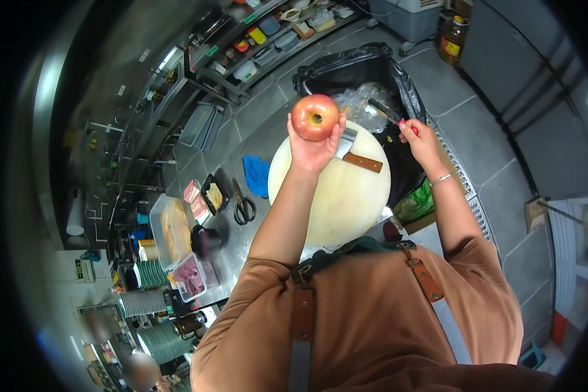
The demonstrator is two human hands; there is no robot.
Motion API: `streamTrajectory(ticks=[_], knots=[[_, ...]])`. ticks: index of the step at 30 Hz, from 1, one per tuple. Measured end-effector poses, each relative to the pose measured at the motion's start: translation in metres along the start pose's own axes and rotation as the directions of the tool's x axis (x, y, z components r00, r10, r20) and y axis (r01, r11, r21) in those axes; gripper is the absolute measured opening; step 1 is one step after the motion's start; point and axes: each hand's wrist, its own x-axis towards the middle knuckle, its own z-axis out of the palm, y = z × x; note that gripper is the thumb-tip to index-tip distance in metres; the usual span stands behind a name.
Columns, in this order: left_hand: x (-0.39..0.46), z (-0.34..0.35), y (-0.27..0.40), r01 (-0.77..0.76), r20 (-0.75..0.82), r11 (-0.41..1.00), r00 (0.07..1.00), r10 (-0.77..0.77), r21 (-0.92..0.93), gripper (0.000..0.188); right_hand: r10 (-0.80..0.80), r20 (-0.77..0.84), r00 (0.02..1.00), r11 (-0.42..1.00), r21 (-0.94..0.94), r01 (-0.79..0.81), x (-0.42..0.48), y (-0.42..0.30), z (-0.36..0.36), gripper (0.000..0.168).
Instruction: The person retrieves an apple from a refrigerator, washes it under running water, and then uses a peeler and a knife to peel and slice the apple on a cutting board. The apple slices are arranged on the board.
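A red and yellow apple [315, 117] rests in the upturned palm of my left hand [314, 147], above the round cutting board [343, 201]. My right hand [420, 139] grips a peeler or small knife [389, 111] with a red handle and dark upper part, over a bin lined with a black bag [411, 88]; its exact kind cannot be told. On the board lies a cleaver [360, 160] with a wooden handle, its blade partly hidden behind my left hand. Clear plastic waste [365, 103] lies in the bin.
Left of the board are a blue cloth [256, 175], black-handled scissors [244, 210], a black tray of pale food [214, 194] and clear food containers [167, 230]. A box with a green bag [416, 202] stands at the right. Further off are shelves [274, 49] and an oil jug [453, 41].
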Motion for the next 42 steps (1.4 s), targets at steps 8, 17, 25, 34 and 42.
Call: streamTrajectory(ticks=[8,17,25,34,42], knots=[[-0.048,-0.015,-0.004,-0.08,-0.038,0.996,0.996,0.078,-0.031,0.079,0.18,-0.201,0.963,0.945,-0.235,-0.226,0.051,0.035,0.036,0.05],[-0.098,-0.036,0.007,-0.127,-0.055,0.992,0.99,0.127,-0.007,0.07,0.285,-0.32,0.903,0.846,-0.359,-0.394,0.062,0.019,0.063,0.044],[-0.145,-0.092,0.012,-0.14,-0.075,0.99,0.988,0.138,-0.024,0.07,0.35,-0.22,0.911,0.773,-0.482,-0.413,0.072,0.01,0.094,0.032],[-0.195,-0.117,0.016,-0.168,-0.185,0.985,0.97,0.159,-0.029,0.086,0.365,-0.21,0.907,0.71,-0.567,-0.417,0.085,0.016,0.12,0.034],[-0.237,-0.145,0.027,-0.162,-0.14,0.983,0.979,0.149,-0.088,0.078,0.334,-0.307,0.891,0.627,-0.634,-0.453,0.081,0.015,0.124,0.034]])
